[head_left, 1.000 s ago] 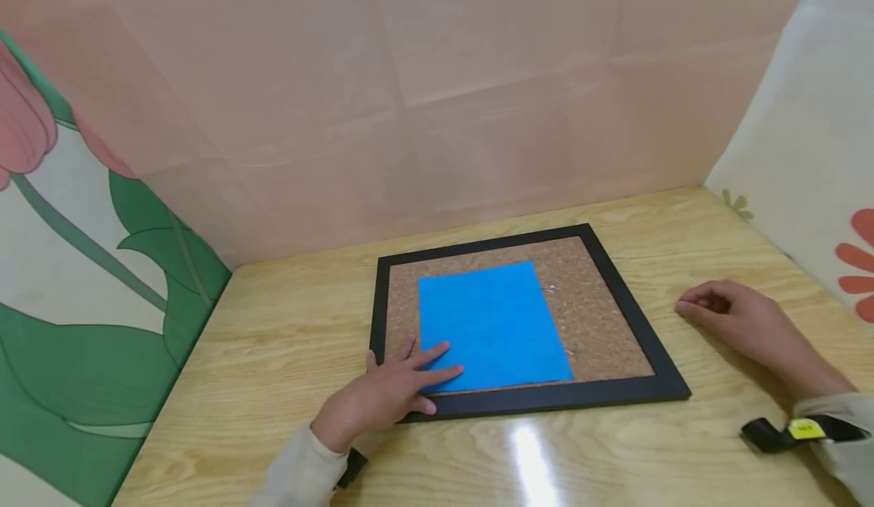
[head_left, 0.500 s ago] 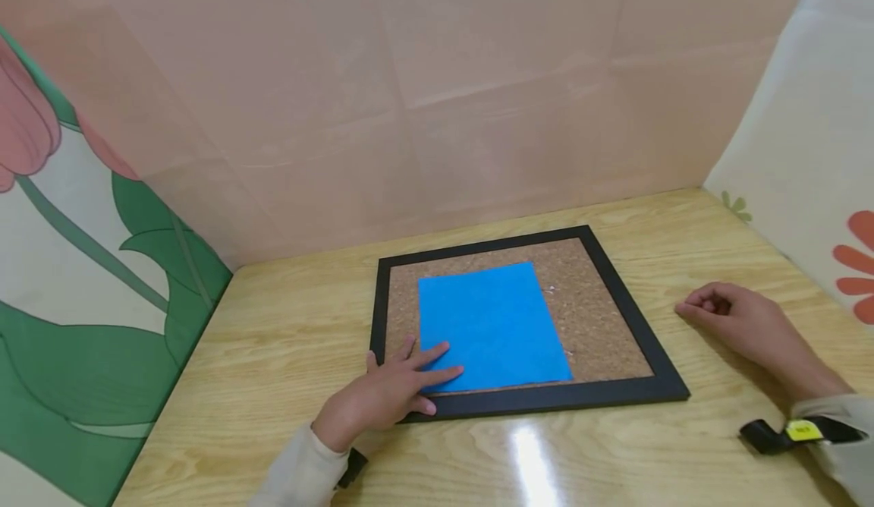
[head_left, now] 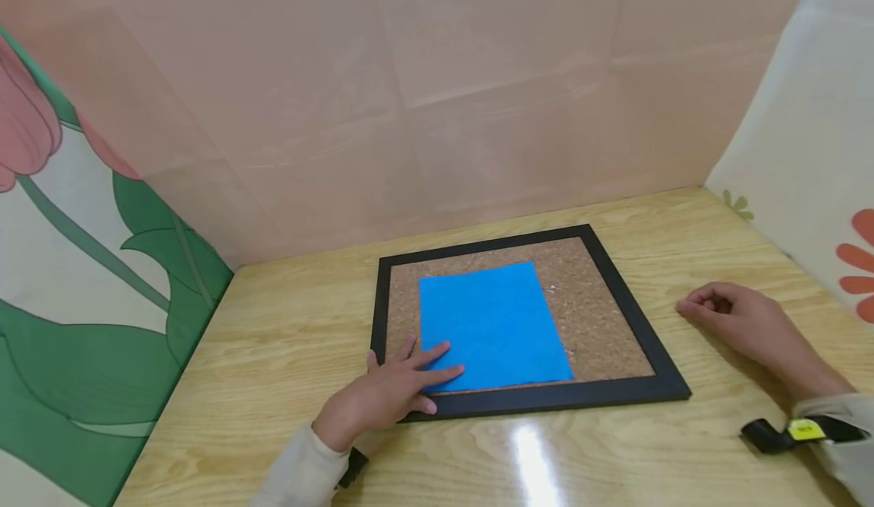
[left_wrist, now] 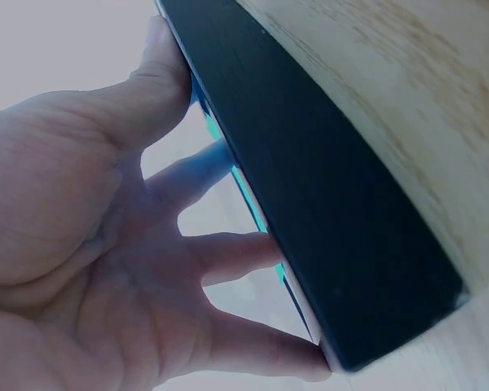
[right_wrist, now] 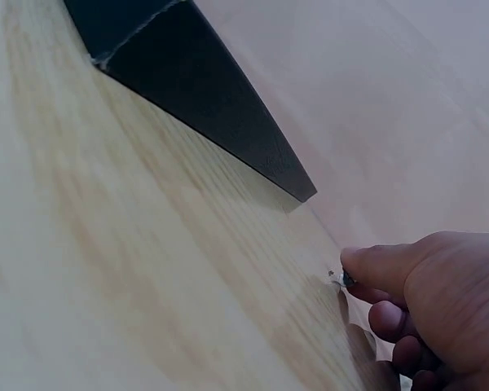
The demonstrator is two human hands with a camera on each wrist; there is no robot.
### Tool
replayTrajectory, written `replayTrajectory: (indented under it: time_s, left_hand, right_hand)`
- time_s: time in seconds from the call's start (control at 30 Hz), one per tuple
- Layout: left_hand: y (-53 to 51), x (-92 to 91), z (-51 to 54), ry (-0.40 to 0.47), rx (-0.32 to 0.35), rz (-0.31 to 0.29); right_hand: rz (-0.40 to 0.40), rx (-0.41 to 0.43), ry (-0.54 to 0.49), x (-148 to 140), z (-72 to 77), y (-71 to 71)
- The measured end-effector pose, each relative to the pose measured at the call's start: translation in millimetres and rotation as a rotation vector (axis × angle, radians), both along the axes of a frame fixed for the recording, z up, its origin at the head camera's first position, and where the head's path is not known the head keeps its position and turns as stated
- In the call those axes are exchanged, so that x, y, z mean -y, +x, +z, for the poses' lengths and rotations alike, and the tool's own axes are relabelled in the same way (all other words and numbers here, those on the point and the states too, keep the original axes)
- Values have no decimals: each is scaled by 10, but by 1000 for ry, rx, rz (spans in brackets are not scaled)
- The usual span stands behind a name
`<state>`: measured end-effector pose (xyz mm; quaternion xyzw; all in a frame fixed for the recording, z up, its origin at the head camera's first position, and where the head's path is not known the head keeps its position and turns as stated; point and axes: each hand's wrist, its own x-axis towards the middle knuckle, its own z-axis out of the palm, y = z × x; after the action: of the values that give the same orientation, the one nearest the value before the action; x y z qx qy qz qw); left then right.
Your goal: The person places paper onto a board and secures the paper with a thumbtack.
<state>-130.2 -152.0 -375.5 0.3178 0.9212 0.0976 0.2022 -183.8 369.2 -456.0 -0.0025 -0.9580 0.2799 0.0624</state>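
Note:
A blue sheet (head_left: 492,325) lies on a cork board (head_left: 601,325) with a black frame (head_left: 580,395). My left hand (head_left: 382,397) rests at the near left corner, its fingers spread, two of them on the sheet. In the left wrist view the spread fingers of my left hand (left_wrist: 147,244) meet the frame's edge (left_wrist: 310,179). To the right of the board, my right hand (head_left: 751,329) is over the table with curled fingers. The right wrist view has my right hand (right_wrist: 440,301) pinching a small object (right_wrist: 347,278), mostly hidden between thumb and finger.
Two tiny pale things (head_left: 551,288) are on the cork to the right of the sheet. The wooden table (head_left: 287,325) ends at a pinkish backdrop (head_left: 478,112). Patterned panels stand on the left (head_left: 89,370) and right (head_left: 806,150).

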Motion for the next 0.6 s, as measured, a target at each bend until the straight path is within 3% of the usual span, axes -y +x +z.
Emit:
replayTrajectory:
  time_s: [0.6]
  left_hand:
    - [14, -2, -16, 15, -8, 4]
  right_hand:
    - [20, -26, 38, -13, -19, -18]
